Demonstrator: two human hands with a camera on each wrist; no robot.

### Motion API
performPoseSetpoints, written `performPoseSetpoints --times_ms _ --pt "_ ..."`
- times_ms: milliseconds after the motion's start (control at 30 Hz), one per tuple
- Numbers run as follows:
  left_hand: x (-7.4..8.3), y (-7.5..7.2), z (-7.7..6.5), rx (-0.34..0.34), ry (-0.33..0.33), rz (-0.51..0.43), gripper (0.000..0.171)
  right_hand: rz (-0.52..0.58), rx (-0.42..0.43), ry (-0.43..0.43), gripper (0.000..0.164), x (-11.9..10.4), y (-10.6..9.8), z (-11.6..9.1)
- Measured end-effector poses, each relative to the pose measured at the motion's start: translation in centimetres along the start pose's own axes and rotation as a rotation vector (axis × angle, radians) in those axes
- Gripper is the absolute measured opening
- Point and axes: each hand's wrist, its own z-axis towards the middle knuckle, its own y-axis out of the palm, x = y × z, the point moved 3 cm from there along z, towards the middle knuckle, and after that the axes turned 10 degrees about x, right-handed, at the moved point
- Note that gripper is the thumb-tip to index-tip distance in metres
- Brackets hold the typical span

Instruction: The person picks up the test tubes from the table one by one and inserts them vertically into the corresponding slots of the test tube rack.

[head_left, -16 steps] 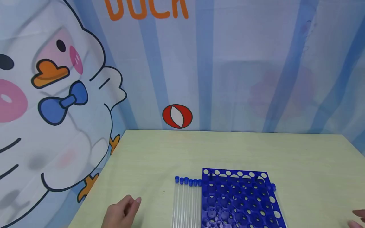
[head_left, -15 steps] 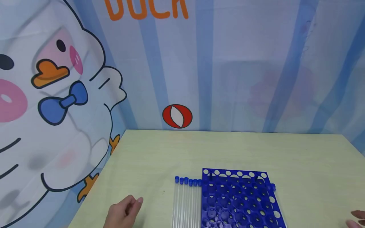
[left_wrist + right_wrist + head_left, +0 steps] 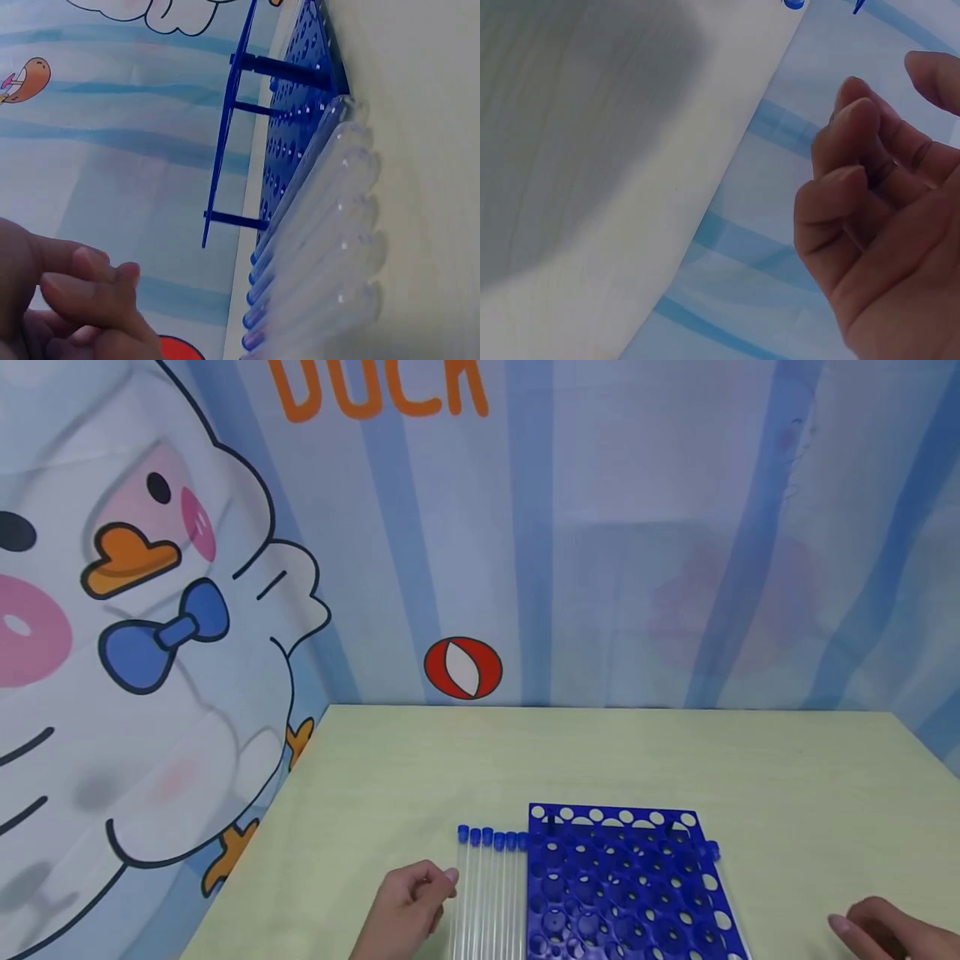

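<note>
A row of several clear test tubes with blue caps (image 3: 483,893) lies side by side on the table, left of a blue test tube rack (image 3: 622,885). My left hand (image 3: 408,906), fingers loosely bent and holding nothing, hovers just left of the outermost tube. In the left wrist view the rounded tube ends (image 3: 352,225) point toward the camera, and the rack's upper plate stands on posts. Well to the right of the rack, my right hand (image 3: 892,931) has loosely curled fingers and a bare palm (image 3: 900,277), with nothing in it.
Another blue cap (image 3: 712,851) shows at the rack's right side, with part of a clear tube below it. The pale table (image 3: 615,752) ends at a blue striped backdrop (image 3: 622,568) printed with a duck.
My left hand has moved right, up to the tubes. The right hand has come in leftward from the frame's edge. The head view has shifted slightly; tubes and rack have stayed put.
</note>
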Motion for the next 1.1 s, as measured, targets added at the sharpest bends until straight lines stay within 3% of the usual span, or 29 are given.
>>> performPoseSetpoints --times_ms 233,433,700,967,1100 --pt "0.6 4.0 1.0 -0.084 0.035 -0.025 0.035 0.015 -0.169 -0.056 0.049 -4.3 -0.8 0.7" --pt "0.9 6.0 1.6 -0.091 0.069 0.040 0.031 0.058 -0.212 -0.063 0.038 -6.2 -0.1 1.3" --pt "0.7 7.4 1.7 -0.119 0.016 0.088 0.029 0.138 -0.296 -0.046 0.036 -7.9 0.9 1.4" --pt "0.6 8.1 1.8 -0.148 0.119 0.018 0.026 0.189 -0.351 -0.012 0.038 -8.8 1.6 1.8" --pt "0.3 8.5 2.0 -0.164 0.129 -0.042 0.027 0.194 -0.370 -0.003 0.041 -8.8 2.0 1.9"
